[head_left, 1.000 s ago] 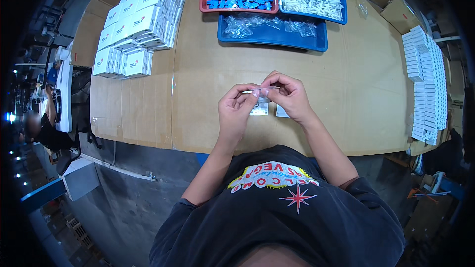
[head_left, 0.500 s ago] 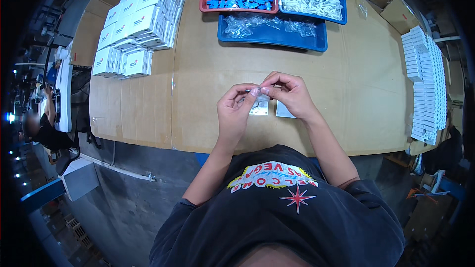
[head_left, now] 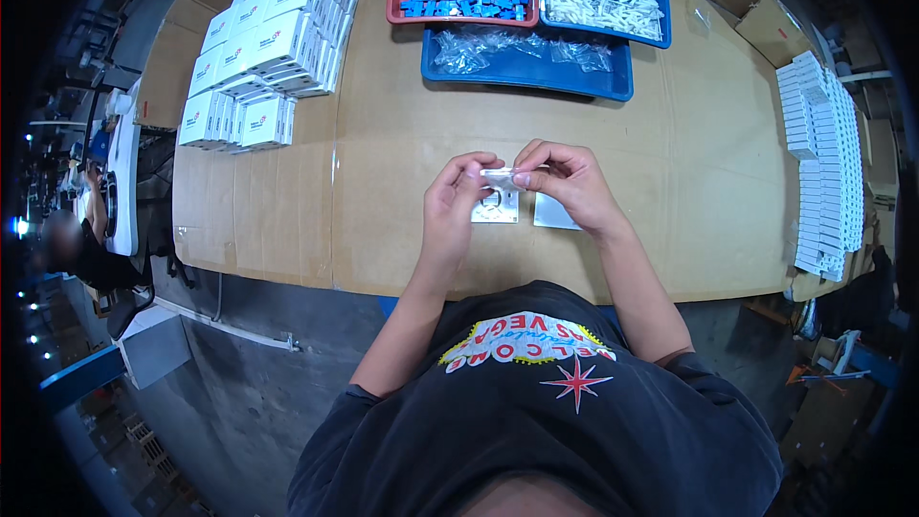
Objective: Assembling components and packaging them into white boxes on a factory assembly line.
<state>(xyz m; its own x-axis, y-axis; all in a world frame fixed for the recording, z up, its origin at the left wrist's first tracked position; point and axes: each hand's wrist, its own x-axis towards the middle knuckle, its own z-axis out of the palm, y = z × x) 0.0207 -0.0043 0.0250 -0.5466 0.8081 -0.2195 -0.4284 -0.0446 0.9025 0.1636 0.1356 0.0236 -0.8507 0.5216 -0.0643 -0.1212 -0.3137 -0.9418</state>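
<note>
Between my two hands is a small clear plastic bag (head_left: 499,175), stretched level above the table. My left hand (head_left: 454,199) is closed at its left end, thumb against fingers. The thumb and fingertips of my right hand (head_left: 572,190) pinch the other end. Whatever is inside the bag is too small to make out. Just below the bag lies an open white box part (head_left: 496,216) with dark marks or a small piece in it, partly covered by my left fingers. A second flat white box part (head_left: 551,214) rests beside it, partly behind my right hand.
White boxes (head_left: 251,36) are stacked at the back left. At the back stand a red tray (head_left: 393,17) of blue pieces, a blue tray (head_left: 667,38) of white sticks and a lower blue tray (head_left: 536,86) of clear bags. White box stacks (head_left: 821,168) line the right edge.
My hands have moved slightly apart, and the clear bag now shows spread between them. More of the open white box part is visible underneath.
</note>
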